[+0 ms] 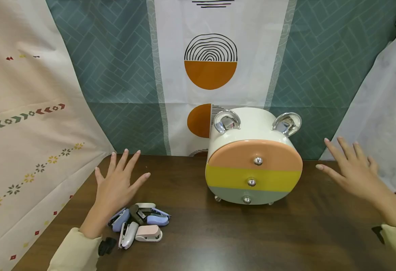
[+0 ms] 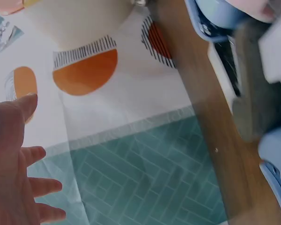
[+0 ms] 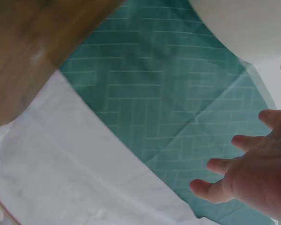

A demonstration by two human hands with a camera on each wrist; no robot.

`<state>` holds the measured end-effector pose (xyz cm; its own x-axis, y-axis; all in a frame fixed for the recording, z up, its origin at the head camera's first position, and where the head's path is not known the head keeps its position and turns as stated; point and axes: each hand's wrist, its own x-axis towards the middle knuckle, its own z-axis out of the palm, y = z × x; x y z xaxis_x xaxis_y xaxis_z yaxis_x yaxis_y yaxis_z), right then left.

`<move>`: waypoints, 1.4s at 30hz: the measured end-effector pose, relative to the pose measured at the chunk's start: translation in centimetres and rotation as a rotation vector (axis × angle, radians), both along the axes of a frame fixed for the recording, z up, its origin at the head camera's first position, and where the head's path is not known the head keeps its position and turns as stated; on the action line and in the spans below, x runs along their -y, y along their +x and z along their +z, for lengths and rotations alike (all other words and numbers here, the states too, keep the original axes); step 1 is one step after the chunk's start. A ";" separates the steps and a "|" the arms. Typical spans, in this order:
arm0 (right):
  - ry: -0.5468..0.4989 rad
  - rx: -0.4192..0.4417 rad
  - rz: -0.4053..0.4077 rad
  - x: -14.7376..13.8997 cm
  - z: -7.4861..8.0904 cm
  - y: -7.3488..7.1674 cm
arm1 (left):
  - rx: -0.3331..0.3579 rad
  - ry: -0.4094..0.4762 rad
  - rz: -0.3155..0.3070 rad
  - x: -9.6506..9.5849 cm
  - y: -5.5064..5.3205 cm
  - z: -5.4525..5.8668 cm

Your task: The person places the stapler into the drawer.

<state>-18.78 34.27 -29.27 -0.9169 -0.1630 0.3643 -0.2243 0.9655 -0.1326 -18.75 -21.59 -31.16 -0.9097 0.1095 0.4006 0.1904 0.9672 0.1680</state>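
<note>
My left hand [image 1: 116,188] is held with fingers spread above the left part of the table, holding nothing. Beneath and beside it lies a group of small staplers: a pink one [image 1: 149,233], a white one [image 1: 128,235], blue ones [image 1: 158,220] and a dark one [image 1: 137,214]. On the right, my right hand [image 1: 355,173] is spread and holds nothing. Nearest to it stands a round drawer box [image 1: 253,162] with orange, yellow and grey-green drawers, each with a silver knob. In the left wrist view some staplers [image 2: 253,89] appear blurred at the right edge.
The brown table [image 1: 191,248] ends at a hanging cloth [image 1: 123,75] with green and white panels. A patterned cream cloth [image 1: 32,150] borders the left side, a white cloth [image 1: 384,124] the right. Two silver ear-like loops [image 1: 287,124] stick up from the drawer box.
</note>
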 end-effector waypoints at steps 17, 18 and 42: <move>-0.349 -0.141 0.245 4.4 4.3 -1.5 | -0.226 0.254 -0.179 -6.3 0.1 -0.2; -0.362 -0.145 0.251 4.6 4.4 -1.6 | -0.235 0.277 -0.195 -6.8 0.2 -0.3; -0.659 -0.128 0.245 9.4 6.0 -4.8 | -0.156 0.467 -0.497 -17.2 1.8 -2.7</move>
